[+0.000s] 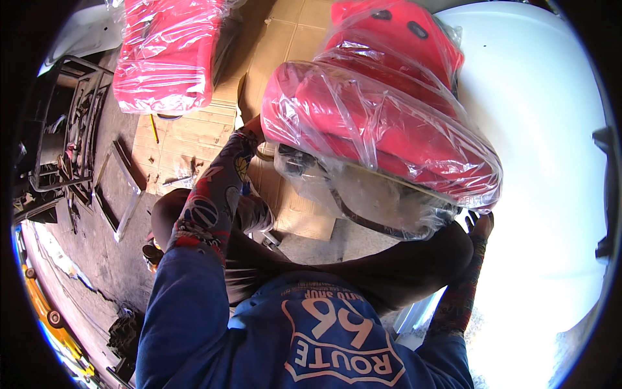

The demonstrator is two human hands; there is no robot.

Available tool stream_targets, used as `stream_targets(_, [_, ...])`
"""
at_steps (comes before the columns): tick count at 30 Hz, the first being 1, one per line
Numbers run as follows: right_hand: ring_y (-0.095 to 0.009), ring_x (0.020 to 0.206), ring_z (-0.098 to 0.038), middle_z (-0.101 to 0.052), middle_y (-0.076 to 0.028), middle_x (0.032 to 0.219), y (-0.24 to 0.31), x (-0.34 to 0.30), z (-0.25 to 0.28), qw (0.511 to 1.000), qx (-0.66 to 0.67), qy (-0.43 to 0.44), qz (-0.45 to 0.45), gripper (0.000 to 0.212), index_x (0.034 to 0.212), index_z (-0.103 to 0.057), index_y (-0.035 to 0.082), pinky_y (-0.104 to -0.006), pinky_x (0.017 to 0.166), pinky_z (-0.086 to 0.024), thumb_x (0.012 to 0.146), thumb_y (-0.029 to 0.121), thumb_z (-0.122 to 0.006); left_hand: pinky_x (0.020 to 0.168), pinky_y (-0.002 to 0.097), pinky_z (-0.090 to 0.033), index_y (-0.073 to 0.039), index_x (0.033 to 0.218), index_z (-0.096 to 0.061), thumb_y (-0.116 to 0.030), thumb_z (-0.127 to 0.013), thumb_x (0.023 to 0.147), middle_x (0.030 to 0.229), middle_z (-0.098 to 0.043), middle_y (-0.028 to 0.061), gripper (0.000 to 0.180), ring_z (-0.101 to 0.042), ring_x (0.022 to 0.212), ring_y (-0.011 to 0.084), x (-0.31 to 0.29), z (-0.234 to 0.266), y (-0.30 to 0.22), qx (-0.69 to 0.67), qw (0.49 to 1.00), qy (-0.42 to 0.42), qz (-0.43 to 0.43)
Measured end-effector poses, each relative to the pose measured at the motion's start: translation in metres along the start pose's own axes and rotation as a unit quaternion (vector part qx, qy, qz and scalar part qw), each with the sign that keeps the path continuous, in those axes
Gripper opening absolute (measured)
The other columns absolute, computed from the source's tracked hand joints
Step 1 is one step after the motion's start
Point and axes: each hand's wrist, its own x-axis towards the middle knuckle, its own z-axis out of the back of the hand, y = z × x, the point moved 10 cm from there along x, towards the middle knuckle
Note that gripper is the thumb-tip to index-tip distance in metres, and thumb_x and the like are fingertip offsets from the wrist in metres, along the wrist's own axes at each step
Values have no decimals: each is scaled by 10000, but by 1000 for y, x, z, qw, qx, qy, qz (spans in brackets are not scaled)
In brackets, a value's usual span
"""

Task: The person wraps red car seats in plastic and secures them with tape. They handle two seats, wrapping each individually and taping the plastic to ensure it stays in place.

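At upper centre-right of the frame: one plastic-wrapped red car seat (pixel 382 126), covered probably against dirt. My left hand (pixel 254 128) met its left end, grip hidden, untellable; my right hand (pixel 481 225), fingers spread, was at its lower-right corner, likely for balance.

Strong light seemingly coming from the right, blowing out the white panel (pixel 538 129) and near right area. Plastic-wrapped red seat (pixel 382 123) is throwing streaky glare. Dark trousers (pixel 291 259) are sinking into shadow, losing detail. Fisheye is bending edges, curving the yellow vehicle (pixel 50 314) near left. Centre is looking fairly sharp.
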Motion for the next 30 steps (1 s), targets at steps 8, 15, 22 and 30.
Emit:
stream_targets(8, [-259,932,-676,-662,-86,1130,3,-3,12,999,14,-37,34,487,1365,-516,109,-366,644,-509,926,265,-658,608,271,-398,-85,919,-631,-285,-587,964,746,-563,0,210,-484,640,114,-42,17,13,-157,988,2,3])
stream_targets(15, [-204,856,-656,-659,-74,1049,-5,-5,-1,994,-91,42,53,413,1276,-551,90,-305,560,-501,922,268,-666,813,317,-550,-5,1105,-716,-242,-709,893,952,-733,93,319,-686,873,164,-53,30,-2,-11,998,-45,51])
stream_targets(22, [-191,853,-644,-657,-59,1036,-6,-3,0,994,-80,44,59,405,1227,-568,74,-302,549,-493,914,303,-685,537,266,-476,-12,911,-721,-336,-718,855,730,-683,39,329,-589,585,108,-41,32,-3,80,993,-81,11])
stream_targets(30, [-175,815,-622,-628,-45,969,-6,-1,8,993,-100,13,57,368,1191,-574,68,-293,534,-482,920,296,-676,487,324,-424,-50,926,-683,-261,-625,935,719,-626,37,219,-556,589,152,12,9,46,61,997,22,-49])
